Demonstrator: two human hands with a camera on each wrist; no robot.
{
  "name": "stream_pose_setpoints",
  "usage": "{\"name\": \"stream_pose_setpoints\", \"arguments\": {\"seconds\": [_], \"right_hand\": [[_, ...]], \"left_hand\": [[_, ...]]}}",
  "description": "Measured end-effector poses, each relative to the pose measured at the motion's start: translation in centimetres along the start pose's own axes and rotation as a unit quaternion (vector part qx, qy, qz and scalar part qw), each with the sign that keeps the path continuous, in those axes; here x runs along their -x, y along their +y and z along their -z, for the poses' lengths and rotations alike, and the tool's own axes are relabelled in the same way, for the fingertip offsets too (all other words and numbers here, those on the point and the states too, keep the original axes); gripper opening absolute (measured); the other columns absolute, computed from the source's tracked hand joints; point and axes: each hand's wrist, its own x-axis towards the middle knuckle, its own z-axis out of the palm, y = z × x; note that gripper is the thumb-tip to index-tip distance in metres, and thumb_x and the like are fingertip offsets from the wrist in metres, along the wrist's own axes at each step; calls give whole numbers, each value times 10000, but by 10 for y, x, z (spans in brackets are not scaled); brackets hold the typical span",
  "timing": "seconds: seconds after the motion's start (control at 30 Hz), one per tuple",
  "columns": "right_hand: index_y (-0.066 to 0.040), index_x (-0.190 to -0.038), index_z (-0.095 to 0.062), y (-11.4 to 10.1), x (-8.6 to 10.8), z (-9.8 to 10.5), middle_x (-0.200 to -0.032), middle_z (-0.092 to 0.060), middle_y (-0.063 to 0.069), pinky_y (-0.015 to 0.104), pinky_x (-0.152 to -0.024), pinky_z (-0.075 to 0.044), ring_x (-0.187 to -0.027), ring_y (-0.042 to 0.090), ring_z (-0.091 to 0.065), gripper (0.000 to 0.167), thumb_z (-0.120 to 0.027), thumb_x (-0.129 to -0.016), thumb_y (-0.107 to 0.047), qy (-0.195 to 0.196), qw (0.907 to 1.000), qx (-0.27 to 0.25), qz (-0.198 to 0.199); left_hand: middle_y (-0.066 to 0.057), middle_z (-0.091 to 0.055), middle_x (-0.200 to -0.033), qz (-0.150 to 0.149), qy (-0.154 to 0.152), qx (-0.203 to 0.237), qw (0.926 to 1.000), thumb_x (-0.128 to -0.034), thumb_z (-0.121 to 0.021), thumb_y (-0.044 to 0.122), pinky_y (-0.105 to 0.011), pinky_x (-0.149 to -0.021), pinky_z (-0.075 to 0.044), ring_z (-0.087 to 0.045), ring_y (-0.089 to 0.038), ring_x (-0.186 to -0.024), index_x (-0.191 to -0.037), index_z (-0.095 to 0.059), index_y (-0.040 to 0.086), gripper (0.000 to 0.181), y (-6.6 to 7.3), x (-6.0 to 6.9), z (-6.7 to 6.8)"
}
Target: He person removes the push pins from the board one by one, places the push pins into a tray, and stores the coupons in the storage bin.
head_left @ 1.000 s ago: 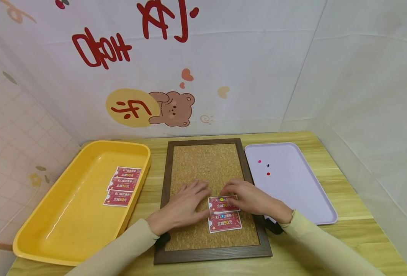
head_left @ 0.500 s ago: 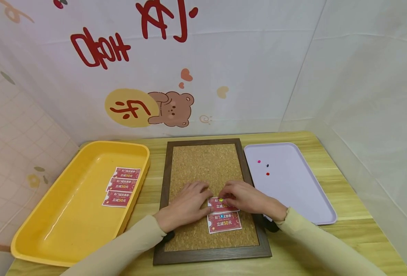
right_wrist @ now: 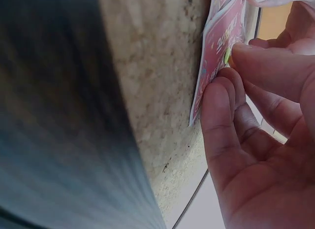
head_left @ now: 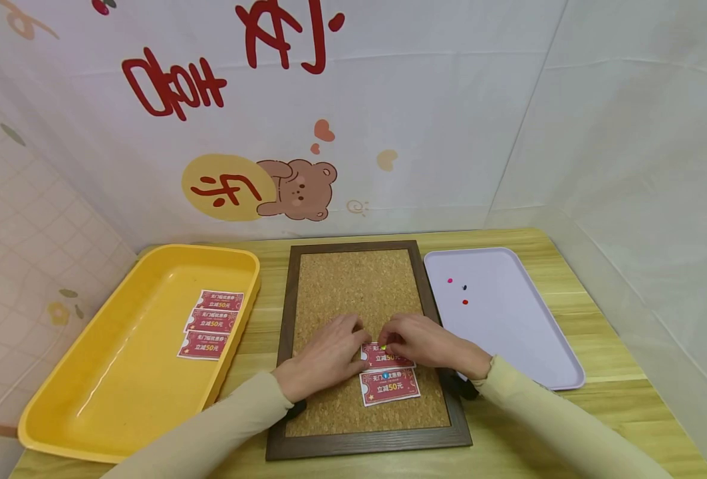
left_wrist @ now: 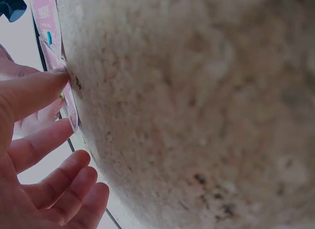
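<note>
Two red coupons lie one above the other on a framed corkboard [head_left: 353,286]. A blue pin [head_left: 386,376] sits on the lower coupon [head_left: 389,389]. My left hand [head_left: 326,352] touches the left edge of the upper coupon [head_left: 383,360] with thumb and index finger; its other fingers are loosely bent in the left wrist view. At that coupon's top, my right hand [head_left: 427,340] pinches a yellow-green pin [right_wrist: 227,54]. The right wrist view shows the right thumb against the pin and curled fingers beside the coupon. Whether the pin's point is in the cork is hidden.
Left of the board stands a yellow tray [head_left: 132,372] with three overlapping coupons [head_left: 211,320] at its right side. A pale lilac tray [head_left: 521,332] at the right holds a pink pin [head_left: 450,281], a dark pin [head_left: 464,288] and a red pin [head_left: 465,303].
My left hand has shifted slightly right, to the upper coupon's left edge. The right fingers have closed in around the yellow-green pin, and the hand has moved slightly left.
</note>
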Motion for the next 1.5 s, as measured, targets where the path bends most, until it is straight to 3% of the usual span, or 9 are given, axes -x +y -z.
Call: {"name": "stream_pose_setpoints", "arguments": {"seconds": [0.27,0.5,0.63,0.93,1.23,1.5], "right_hand": [[-171,-916,-729,1,-4,-1,-899,-645,-105,345,-777,-506,-810,57,-561,111,-735,-931,-61,13,10000,-26,-62],[-179,-911,-730,1,-7,-2,-889,-668,-108,326,-759,-511,-788,45,-561,120,-754,-918,-61,31,9999,-89,-130],[-175,-898,-732,1,-8,-2,-862,-668,-119,306,-721,-499,-746,30,-547,125,-758,-911,-53,12,9999,-134,-96],[-166,-891,-713,2,-9,-1,-852,-656,-115,304,-724,-485,-750,40,-545,154,-737,-905,-14,-107,9995,-199,-229],[-173,-893,-708,1,-11,0,-790,-623,-133,290,-691,-475,-686,35,-540,143,-731,-918,-34,-272,9978,-364,-481],[-161,-890,-705,3,-13,1,-773,-618,-128,295,-689,-479,-672,33,-535,149,-727,-903,-14,-320,9980,-384,-386]], "left_hand": [[6,-555,-999,-110,-85,89,9999,-897,-837,290,-300,-781,-470,-491,-150,-884,-1091,-697,114,298,2,-3,0],[-3,-631,-1065,-235,-289,696,9969,-929,-800,191,-326,-834,-522,-581,-144,-957,-1187,-654,107,308,0,-2,0],[-1,-644,-1085,-196,-374,1251,9912,-954,-763,147,-324,-842,-520,-585,-133,-966,-1201,-666,126,266,-3,-3,-1],[6,-703,-976,513,-468,2874,9553,-986,-670,34,-260,-731,-506,-603,-64,-823,-1132,-734,82,167,-12,-7,-1],[-40,-741,-1062,695,-522,3789,9213,-991,-664,36,-266,-783,-533,-669,-104,-887,-1099,-761,56,147,-23,-8,-1],[-31,-748,-1118,925,-702,4030,9078,-973,-661,20,-271,-805,-538,-672,-103,-918,-1091,-783,74,178,-28,-10,1]]}}
